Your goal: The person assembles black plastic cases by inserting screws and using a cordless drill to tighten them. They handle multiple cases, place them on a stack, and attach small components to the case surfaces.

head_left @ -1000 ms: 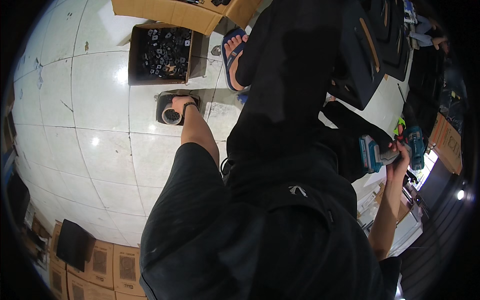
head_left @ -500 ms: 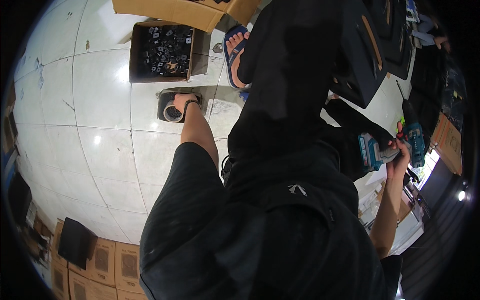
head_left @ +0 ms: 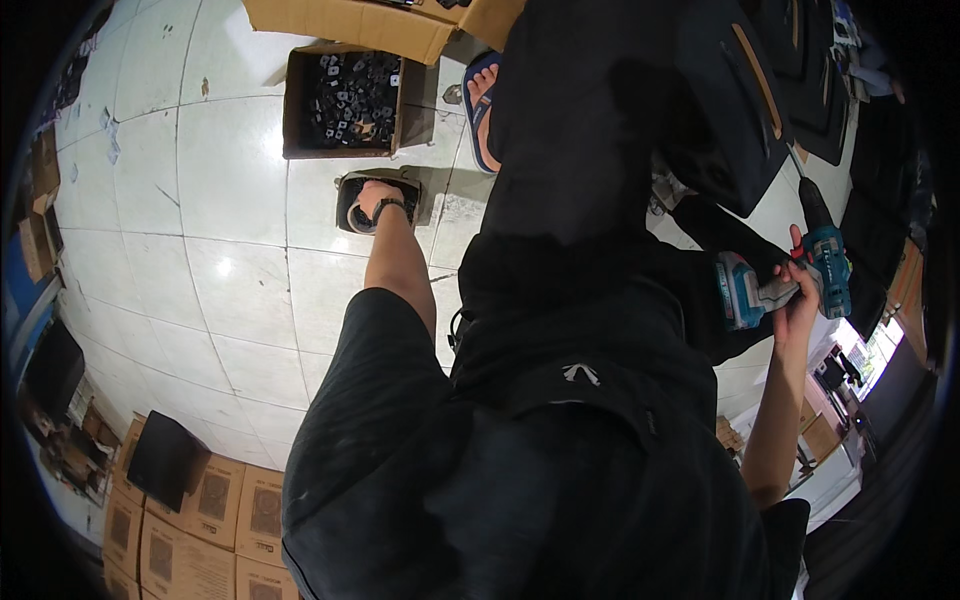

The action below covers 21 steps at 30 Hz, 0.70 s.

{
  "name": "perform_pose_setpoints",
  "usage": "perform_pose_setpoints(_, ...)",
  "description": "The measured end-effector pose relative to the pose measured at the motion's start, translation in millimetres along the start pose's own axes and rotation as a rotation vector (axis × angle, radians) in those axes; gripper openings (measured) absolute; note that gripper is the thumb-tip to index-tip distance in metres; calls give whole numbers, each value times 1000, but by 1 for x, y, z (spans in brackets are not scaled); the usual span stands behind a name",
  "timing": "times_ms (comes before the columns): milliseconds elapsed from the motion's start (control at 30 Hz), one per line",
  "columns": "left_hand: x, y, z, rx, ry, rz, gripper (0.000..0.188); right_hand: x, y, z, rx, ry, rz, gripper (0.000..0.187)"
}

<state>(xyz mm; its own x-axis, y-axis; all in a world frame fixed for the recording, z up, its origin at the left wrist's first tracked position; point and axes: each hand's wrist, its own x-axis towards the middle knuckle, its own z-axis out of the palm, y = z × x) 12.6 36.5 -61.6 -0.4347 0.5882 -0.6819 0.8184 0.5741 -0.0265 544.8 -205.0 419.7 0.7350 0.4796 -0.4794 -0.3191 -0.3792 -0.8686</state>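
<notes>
At R, drill (head_left: 828, 272) in R hand (head_left: 797, 298) points fwd, axis canted L.

- Combines teal, black and pale grey on the drill (head_left: 826, 270).
- Shows pale cream on the curved rim (head_left: 353, 217).
- Mixes black and silvery grey among the small pieces (head_left: 350, 95).
- Runs dark grid lines across the white floor tiles (head_left: 235, 175).
- Prints dark squares on the brown boxes (head_left: 190, 560).

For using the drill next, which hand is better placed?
Probably the right hand: it holds the drill, while the left hand is down at the small container.
</notes>
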Motion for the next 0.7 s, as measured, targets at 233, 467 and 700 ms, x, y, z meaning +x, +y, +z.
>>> perform_pose_setpoints(233,1,-22,-58,-100,197,382,32,-10,36,-22,113,180,17,59)
perform_pose_setpoints(467,-158,184,-217,-852,258,1026,35,-2,1,-2,134,-19,-126,53)
perform_pose_setpoints(700,-361,378,-187,-546,-90,1738,18,18,17,-33,161,-62,-142,50)
